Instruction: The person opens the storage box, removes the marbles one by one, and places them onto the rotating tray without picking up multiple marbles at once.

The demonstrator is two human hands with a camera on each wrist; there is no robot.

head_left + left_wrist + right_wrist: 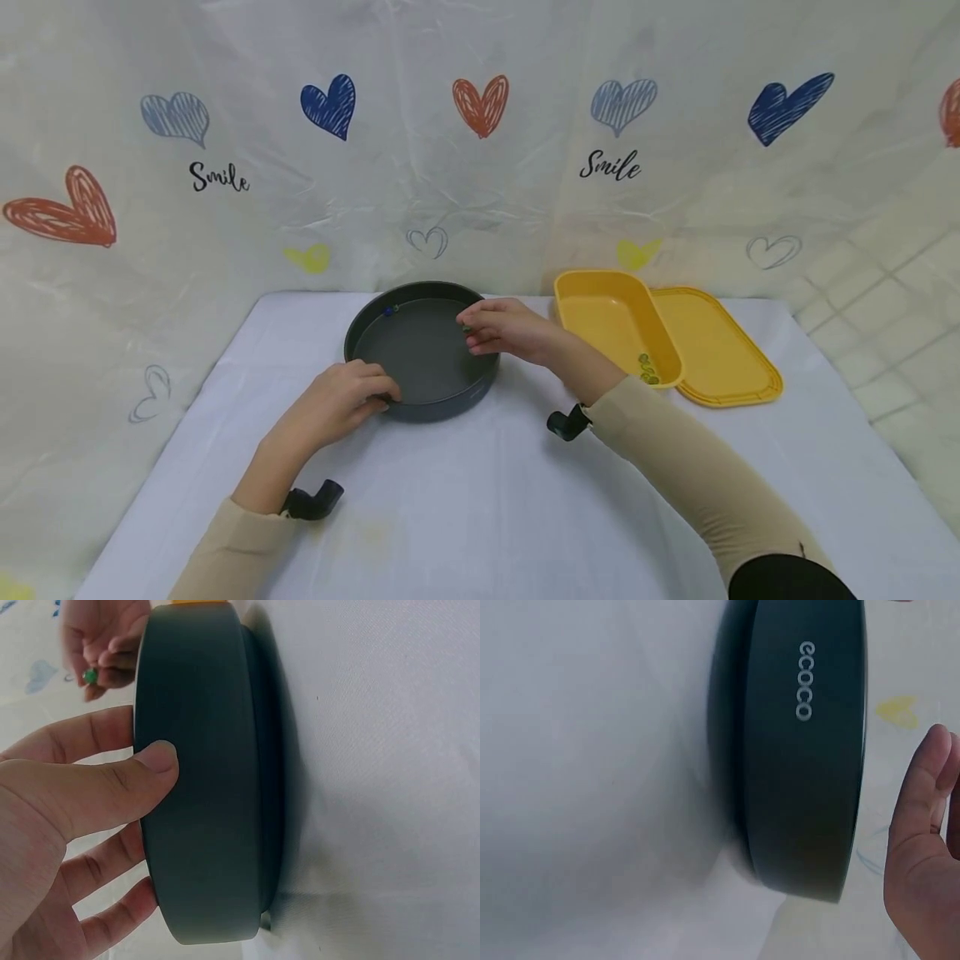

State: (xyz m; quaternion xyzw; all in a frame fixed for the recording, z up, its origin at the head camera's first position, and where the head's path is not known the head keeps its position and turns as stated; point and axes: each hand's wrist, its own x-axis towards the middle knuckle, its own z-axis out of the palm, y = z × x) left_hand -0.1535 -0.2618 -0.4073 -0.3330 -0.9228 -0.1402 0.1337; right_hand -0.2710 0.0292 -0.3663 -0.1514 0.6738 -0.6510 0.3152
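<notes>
My left hand grips the near left rim of a round dark tray. In the left wrist view its thumb lies against the outer wall, with the other fingers over the rim. My right hand is above the tray's right side and pinches a small green marble at its fingertips. A blue marble and a greenish one beside it lie in the tray near its far left wall. Several green marbles sit at the near end of a yellow container.
A yellow lid lies flat to the right of the container, partly under its edge. White cloth covers the table. Behind it hangs a pale sheet printed with hearts. My right forearm passes in front of the container's near left side.
</notes>
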